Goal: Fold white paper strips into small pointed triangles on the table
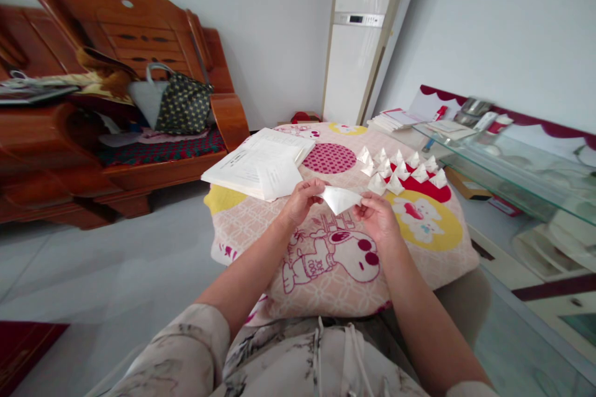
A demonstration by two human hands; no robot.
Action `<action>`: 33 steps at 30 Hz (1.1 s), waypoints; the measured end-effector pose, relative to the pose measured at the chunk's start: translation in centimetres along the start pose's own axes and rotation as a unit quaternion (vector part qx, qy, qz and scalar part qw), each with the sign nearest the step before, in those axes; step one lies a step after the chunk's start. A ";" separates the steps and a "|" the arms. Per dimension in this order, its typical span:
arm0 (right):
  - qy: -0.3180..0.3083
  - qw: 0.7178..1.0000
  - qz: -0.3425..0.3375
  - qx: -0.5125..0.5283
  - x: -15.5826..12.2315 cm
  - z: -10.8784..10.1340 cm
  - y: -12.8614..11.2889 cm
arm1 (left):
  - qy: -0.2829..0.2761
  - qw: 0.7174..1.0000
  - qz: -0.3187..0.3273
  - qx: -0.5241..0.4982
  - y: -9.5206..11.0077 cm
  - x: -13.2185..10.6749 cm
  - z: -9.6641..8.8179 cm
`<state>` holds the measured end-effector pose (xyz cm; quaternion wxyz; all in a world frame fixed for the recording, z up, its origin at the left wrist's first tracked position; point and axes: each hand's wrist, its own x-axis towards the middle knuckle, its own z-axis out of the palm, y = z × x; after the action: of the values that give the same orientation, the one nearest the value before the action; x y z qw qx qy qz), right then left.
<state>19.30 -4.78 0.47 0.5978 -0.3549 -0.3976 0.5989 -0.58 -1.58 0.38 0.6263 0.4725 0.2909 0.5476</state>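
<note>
A small folded piece of white paper [341, 200] is stretched between my two hands above the cloth-covered table. My left hand [303, 200] pinches its left corner, and my right hand [378, 216] pinches the right one. The paper hangs to a point in the middle. Just beyond my left hand lies a stack of printed sheets [246, 164], with a smaller loose sheet [280, 177] on top. Several small folded paper shapes [399, 167] with pointed tips stand in rows beyond my right hand.
The patterned tablecloth [261, 229] covers the round table. To the right is a glass shelf unit [512, 167] holding papers and metal bowls [477, 105]. A wooden sofa [139, 31] with a dotted bag [184, 102] stands at left. A white cabinet-like appliance [356, 68] is in the corner.
</note>
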 end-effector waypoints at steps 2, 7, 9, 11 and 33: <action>-0.001 0.999 0.002 -0.038 0.0 0.1 0.2 | 0.019 1.000 0.009 0.012 0.1 0.1 -0.2; 0.096 0.953 -0.090 -0.272 0.3 -0.5 1.0 | 0.043 0.991 0.060 0.114 0.7 -0.3 -0.3; 0.135 0.916 -0.158 -0.344 0.2 -0.6 1.0 | 0.044 0.971 0.112 0.206 0.9 -0.6 -0.1; 0.119 0.902 -0.209 -0.360 -0.1 -0.3 1.0 | 0.032 0.937 0.164 0.307 0.8 -0.9 0.2; 0.017 0.992 -0.082 -0.096 -0.2 1.2 0.7 | -0.158 0.965 0.073 0.196 -1.1 -0.5 0.7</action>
<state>17.88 -5.06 0.32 0.6145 -0.3874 -0.4708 0.5007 0.32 -2.21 -0.44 0.5176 0.6867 0.2548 0.4423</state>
